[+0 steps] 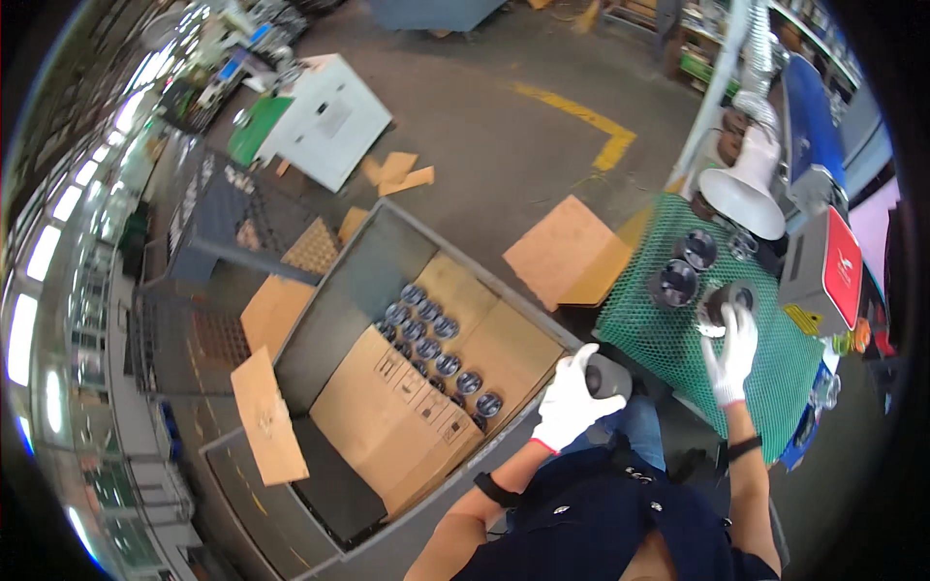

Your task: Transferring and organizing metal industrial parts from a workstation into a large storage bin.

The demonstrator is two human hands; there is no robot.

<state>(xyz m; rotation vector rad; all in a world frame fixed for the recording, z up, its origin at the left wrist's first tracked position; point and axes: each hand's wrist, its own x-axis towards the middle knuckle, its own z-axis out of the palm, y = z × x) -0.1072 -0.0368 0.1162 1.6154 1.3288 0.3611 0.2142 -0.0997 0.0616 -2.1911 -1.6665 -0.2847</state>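
Note:
My left hand (573,399), in a white glove, is closed around a dark grey round metal part (610,376) at the edge of the large grey bin. To the right, my gloved right hand (733,353) has its fingers around a dark cylindrical metal part (728,302) on the green mesh mat (668,334). Two similar dark, shiny hollow parts, one (673,284) nearer and one (697,250) farther, stand on the mat to its left. Inside the grey bin (475,281), several dark round parts (428,349) sit in rows on cardboard, partly covered by a cardboard sheet (387,416).
A white funnel-shaped hood (744,194) hangs over the mat's far side, beside a red and grey box-shaped device (823,271). Loose cardboard (567,247) lies between bin and mat. A white cabinet (329,121) and a grey mesh cage (237,208) stand beyond the bin.

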